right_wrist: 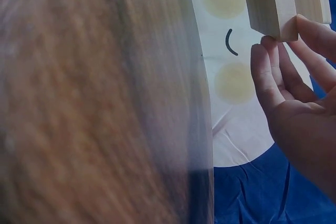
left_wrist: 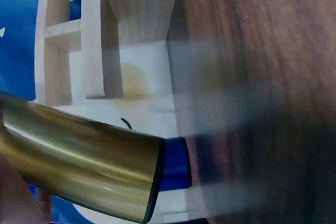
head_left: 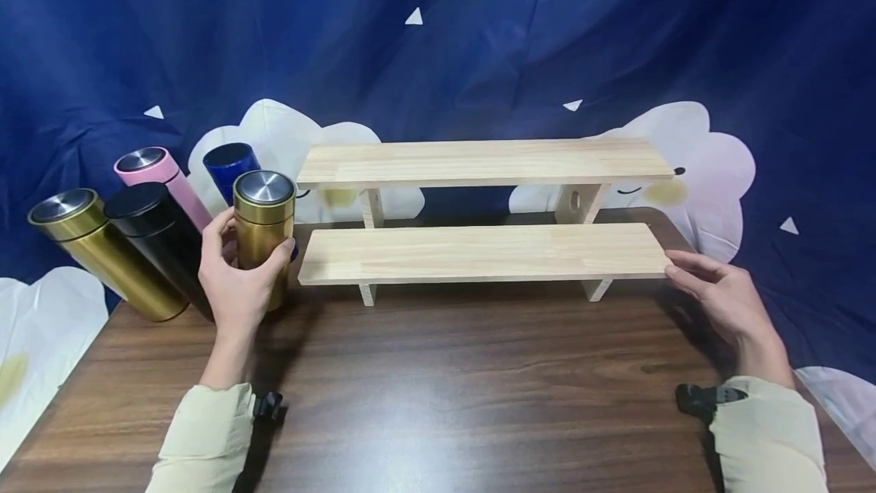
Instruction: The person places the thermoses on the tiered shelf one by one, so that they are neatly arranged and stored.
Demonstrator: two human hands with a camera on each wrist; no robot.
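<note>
My left hand (head_left: 239, 268) grips a gold thermos bottle (head_left: 265, 211) with a silver lid, thumb on its right side. This gold bottle (left_wrist: 89, 156) stretches across the left wrist view, a blue bottle (left_wrist: 176, 163) showing behind its base. Beside it stands a two-tier wooden shelf (head_left: 479, 253), its lower board level with the hands. At the board's right end, my right hand (head_left: 718, 303) pinches the corner between its fingertips. Close up in the right wrist view, the right hand's fingers (right_wrist: 268, 80) lie around the end of the wooden board (right_wrist: 283, 3).
Left of the held bottle are another gold bottle (head_left: 109, 257), a black bottle (head_left: 160, 242), a pink bottle (head_left: 181, 189) and the blue bottle (head_left: 229, 166). Behind the brown table (head_left: 472, 379) hangs a dark blue curtain (head_left: 479, 44) with white cloud shapes.
</note>
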